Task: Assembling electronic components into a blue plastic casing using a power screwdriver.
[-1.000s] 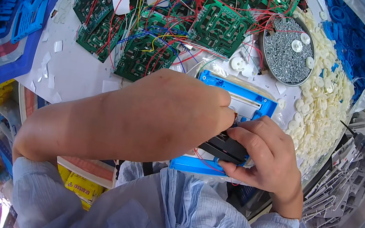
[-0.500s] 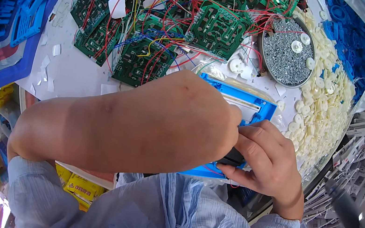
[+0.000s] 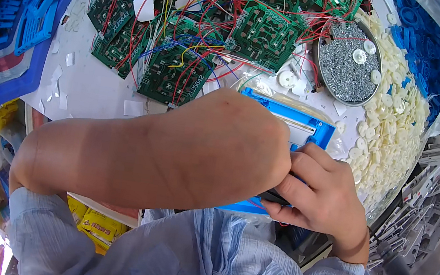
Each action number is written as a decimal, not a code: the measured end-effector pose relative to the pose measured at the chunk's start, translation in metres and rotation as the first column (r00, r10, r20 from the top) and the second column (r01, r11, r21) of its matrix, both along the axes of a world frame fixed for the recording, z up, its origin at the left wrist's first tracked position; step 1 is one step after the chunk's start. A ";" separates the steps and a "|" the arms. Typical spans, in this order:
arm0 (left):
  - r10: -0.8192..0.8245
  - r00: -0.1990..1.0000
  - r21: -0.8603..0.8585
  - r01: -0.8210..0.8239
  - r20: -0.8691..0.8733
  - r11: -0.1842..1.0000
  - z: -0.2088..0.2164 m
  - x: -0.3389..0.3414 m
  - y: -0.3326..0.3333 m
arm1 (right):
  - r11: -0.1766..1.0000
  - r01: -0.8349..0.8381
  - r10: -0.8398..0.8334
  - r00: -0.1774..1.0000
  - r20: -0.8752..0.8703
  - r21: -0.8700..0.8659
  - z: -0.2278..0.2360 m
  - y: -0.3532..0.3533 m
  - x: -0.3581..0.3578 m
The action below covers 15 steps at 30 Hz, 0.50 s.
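Note:
In front of me lies a blue plastic casing point(image 3: 323, 134) with a pale strip set along its far side. My left forearm crosses over it, and my left hand point(image 3: 255, 148) is bent down above the casing with its fingers hidden from view. At the casing's right part, my right hand point(image 3: 321, 193) is closed, fingers curled and thumb low, beside a black part point(image 3: 273, 195) inside the casing. What its fingertips grip is hidden behind the left hand. A thin red wire shows under the right thumb.
Beyond the casing lie green circuit boards point(image 3: 176, 71) with tangled wires. A round metal bowl point(image 3: 377, 84) of small screws stands at the right, beside a heap of cream plastic wheels point(image 3: 386, 145). Blue parts point(image 3: 417, 36) fill a bag farther right; blue frames point(image 3: 37, 25) are stacked left.
My right hand has shifted slightly, its fingers curling closer to the left hand. The left hand has moved a little to the right. The casing has stayed nearly in place.

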<state>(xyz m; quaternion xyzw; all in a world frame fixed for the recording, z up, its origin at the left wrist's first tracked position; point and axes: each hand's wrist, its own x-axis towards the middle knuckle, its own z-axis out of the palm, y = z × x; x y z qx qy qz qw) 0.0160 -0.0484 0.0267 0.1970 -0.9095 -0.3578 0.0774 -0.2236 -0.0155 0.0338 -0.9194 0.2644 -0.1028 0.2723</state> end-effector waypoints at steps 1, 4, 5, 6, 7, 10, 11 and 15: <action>0.027 0.999 -0.014 -0.028 -0.039 1.000 -0.001 0.001 0.003 | 1.000 -0.005 0.005 1.000 -0.008 0.010 0.001 -0.001 0.001; 0.008 0.997 0.052 -0.012 0.074 0.999 0.002 0.008 0.007 | 1.000 -0.008 0.009 0.999 -0.047 0.009 0.005 -0.003 0.003; 0.021 0.998 0.071 -0.026 0.067 0.997 0.003 0.010 0.009 | 1.000 -0.009 0.009 0.999 -0.043 0.007 0.005 -0.003 0.003; 0.033 0.998 0.089 -0.039 0.060 0.995 0.003 0.012 0.011 | 1.000 -0.008 0.008 0.999 -0.041 0.005 0.005 -0.002 0.004; 0.045 0.998 0.108 -0.051 0.053 0.993 0.002 0.013 0.012 | 1.000 -0.007 0.007 0.999 -0.038 0.003 0.004 -0.002 0.004; 0.132 0.991 0.154 -0.126 -0.030 0.980 -0.009 0.011 0.018 | 1.000 -0.011 0.011 0.999 -0.046 -0.009 0.003 0.000 0.002; 0.117 0.992 0.147 -0.109 -0.047 0.983 -0.010 0.011 0.017 | 1.000 -0.017 0.016 0.999 -0.047 -0.009 0.003 0.000 0.002; 0.177 0.982 0.169 -0.165 -0.058 0.972 -0.010 0.004 0.010 | 1.000 -0.028 0.027 0.998 -0.064 -0.009 0.005 0.000 0.002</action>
